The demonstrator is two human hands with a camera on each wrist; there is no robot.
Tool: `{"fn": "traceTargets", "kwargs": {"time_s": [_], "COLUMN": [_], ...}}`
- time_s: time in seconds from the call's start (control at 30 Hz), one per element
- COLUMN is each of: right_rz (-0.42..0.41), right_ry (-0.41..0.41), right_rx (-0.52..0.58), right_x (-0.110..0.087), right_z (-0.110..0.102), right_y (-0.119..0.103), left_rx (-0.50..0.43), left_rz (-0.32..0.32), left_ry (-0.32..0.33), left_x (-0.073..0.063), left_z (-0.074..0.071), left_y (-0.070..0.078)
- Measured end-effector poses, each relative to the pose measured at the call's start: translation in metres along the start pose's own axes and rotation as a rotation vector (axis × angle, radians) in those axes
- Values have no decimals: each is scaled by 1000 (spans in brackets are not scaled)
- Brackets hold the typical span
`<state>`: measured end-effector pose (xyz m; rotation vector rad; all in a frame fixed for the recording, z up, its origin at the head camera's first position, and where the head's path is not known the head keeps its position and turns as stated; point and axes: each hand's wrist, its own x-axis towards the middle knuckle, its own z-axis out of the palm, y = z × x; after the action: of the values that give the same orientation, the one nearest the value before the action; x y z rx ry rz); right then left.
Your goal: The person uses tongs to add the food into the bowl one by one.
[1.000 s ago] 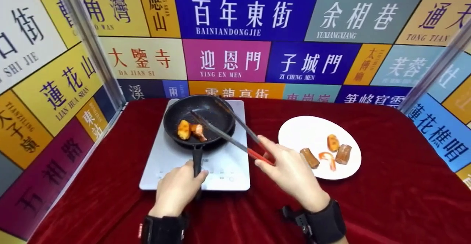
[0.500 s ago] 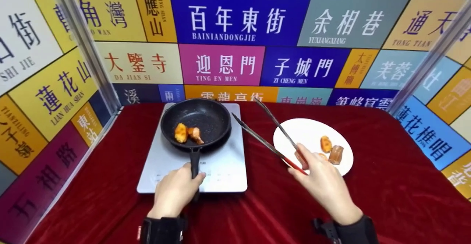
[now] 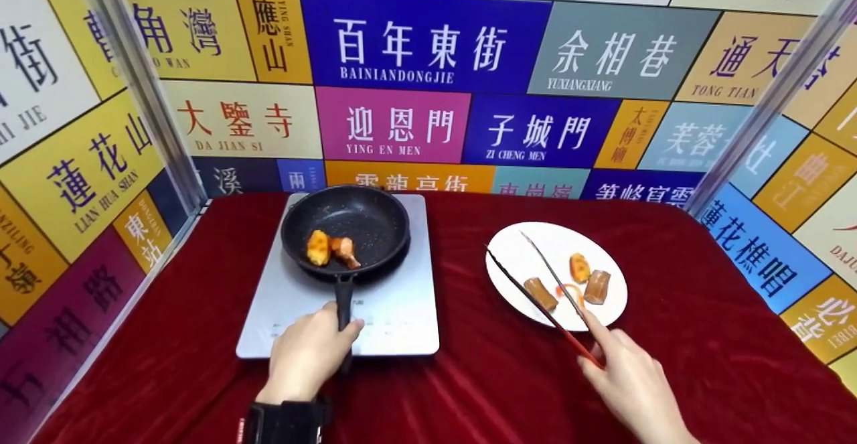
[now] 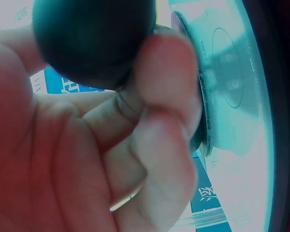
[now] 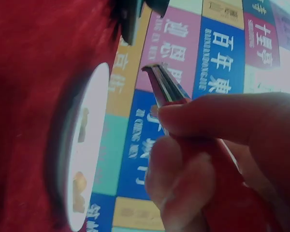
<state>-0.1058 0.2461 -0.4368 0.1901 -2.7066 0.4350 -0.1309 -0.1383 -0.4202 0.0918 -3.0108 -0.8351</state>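
Note:
My left hand [image 3: 308, 350] grips the handle [image 3: 343, 297] of a black frying pan [image 3: 368, 223]; in the left wrist view the dark rounded handle end [image 4: 94, 38] lies against the curled fingers. In the pan's near left part lie a yellow-orange piece of food [image 3: 318, 248] and a reddish-pink piece [image 3: 344, 251]. My right hand [image 3: 633, 380] holds metal tongs with red handles [image 3: 576, 342], their arms spread apart over the white plate [image 3: 549, 233]. On it lie two brown chunks [image 3: 597, 287], an orange-and-white shrimp [image 3: 566, 291] partly behind the tongs, and a yellow-orange piece [image 3: 579, 267].
Under the pan is a flat silver-white cooktop [image 3: 402, 337], standing on a dark red cloth [image 3: 462, 377] that covers the table. Walls with coloured Chinese place-name panels [image 3: 428, 35] stand behind and at both sides, with metal posts [image 3: 161, 102] at the corners.
My right hand has carried the tongs from inside the pan rightward to over the plate, with nothing between their tips. The left hand keeps holding the pan handle, and the food pieces stay put.

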Motion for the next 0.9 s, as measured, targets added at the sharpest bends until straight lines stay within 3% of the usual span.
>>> {"fn": "traceTargets", "kwargs": {"time_s": [0.5, 0.9], "right_rz": [64, 166], "right_ry": [-86, -219], "right_rx": [-42, -93], "right_x": [-21, -33], "right_z": [-3, -11], "right_y": [21, 24], "left_rx": [-5, 18], "left_rz": [-22, -13], "left_ry": [-43, -54], "left_x": [-5, -1], "left_z": [-2, 1], "left_y": [0, 3]}}
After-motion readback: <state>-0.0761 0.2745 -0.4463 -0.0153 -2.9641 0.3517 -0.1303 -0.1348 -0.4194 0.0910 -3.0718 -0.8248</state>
